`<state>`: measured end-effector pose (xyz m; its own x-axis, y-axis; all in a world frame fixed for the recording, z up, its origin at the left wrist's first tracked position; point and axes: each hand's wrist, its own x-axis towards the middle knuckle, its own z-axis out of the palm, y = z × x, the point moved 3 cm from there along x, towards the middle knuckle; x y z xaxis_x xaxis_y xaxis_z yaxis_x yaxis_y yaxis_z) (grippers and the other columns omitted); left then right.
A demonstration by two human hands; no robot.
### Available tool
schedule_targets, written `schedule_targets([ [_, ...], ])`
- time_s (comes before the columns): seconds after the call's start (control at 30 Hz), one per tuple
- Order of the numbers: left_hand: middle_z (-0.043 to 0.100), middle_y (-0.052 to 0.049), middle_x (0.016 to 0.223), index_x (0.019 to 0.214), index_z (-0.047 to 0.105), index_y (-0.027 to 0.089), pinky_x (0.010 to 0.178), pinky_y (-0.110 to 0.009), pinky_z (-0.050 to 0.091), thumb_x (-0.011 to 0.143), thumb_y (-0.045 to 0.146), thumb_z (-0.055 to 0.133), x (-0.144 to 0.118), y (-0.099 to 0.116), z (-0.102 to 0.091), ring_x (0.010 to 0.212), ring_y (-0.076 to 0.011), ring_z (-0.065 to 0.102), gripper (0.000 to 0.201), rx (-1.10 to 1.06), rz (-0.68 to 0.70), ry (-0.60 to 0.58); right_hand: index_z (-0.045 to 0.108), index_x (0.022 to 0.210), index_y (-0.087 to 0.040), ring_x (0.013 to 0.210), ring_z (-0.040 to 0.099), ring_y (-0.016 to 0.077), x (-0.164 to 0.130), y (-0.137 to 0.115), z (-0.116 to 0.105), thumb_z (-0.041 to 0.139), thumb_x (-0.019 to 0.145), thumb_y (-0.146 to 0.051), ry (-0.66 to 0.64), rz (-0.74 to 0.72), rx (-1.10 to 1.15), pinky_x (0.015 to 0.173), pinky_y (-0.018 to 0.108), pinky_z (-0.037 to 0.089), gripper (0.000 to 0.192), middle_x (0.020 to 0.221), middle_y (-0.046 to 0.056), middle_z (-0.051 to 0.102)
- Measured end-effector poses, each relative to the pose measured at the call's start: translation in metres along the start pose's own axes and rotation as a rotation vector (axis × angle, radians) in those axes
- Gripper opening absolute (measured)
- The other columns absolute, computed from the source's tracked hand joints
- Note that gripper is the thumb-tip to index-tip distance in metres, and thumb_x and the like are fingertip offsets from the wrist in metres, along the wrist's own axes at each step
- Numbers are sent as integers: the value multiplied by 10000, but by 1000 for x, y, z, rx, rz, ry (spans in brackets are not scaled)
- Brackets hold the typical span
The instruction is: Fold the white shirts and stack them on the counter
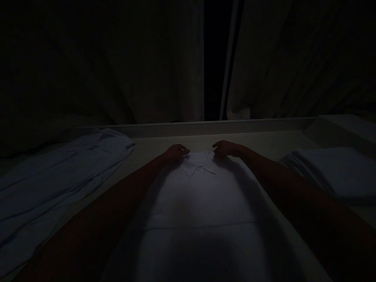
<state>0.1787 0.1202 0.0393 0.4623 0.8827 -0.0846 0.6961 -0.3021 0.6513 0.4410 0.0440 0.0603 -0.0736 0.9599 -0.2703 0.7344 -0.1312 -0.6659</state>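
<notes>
The scene is very dark. A white collared shirt (202, 203) lies flat on the table (152, 147) in front of me, collar at the far end. My left hand (176, 152) rests on the shirt's left shoulder beside the collar, fingers curled on the cloth. On the other side of the collar my right hand (226, 149) pinches or presses the right shoulder. Both forearms stretch over the shirt's sides.
A pile of light blue cloth (58, 184) lies on the left of the table. A stack of folded white garments (335, 172) sits at the right. A raised ledge (211, 126) runs along the back, with dark curtains (152, 70) behind it.
</notes>
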Motion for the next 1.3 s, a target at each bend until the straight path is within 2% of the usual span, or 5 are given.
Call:
schedule_targets([
  [0.5,667,-19,803,1024,645,163,666,-254,477,701,322,690,-1,-27,1,715,-149,615,363,140,-56,116,654,1130,-95,811,669,156,1,23,20,722,753,-210,224,14,-28,739,224,495,400,972,89,717],
  [0.67,549,-136,1322,1319,466,160,1014,-380,384,892,387,472,-41,-4,10,1188,-234,524,484,245,61,307,500,1342,-104,1246,493,237,-45,19,27,498,927,-291,387,-86,-180,1058,344,346,456,1366,167,523],
  [0.97,202,-115,1579,1484,263,194,1143,-531,169,941,525,309,-100,16,44,1453,-299,150,638,538,207,199,312,1475,-201,1437,185,257,-122,20,65,238,1005,-420,453,-267,-488,1146,506,177,523,1552,86,271],
  [1.13,128,-69,1601,1507,183,225,1161,-502,162,948,495,292,-184,1,26,1466,-251,100,630,553,192,370,338,1451,-100,1414,259,238,-209,83,23,227,997,-398,838,-92,-322,1146,456,242,555,1515,144,333],
  [1.3,106,-41,1605,1494,252,257,1156,-544,155,905,482,341,-299,-59,41,1469,-274,67,637,654,86,423,574,1250,-84,1140,558,256,-291,136,57,318,971,-399,929,68,-225,1005,432,429,492,1220,171,619],
])
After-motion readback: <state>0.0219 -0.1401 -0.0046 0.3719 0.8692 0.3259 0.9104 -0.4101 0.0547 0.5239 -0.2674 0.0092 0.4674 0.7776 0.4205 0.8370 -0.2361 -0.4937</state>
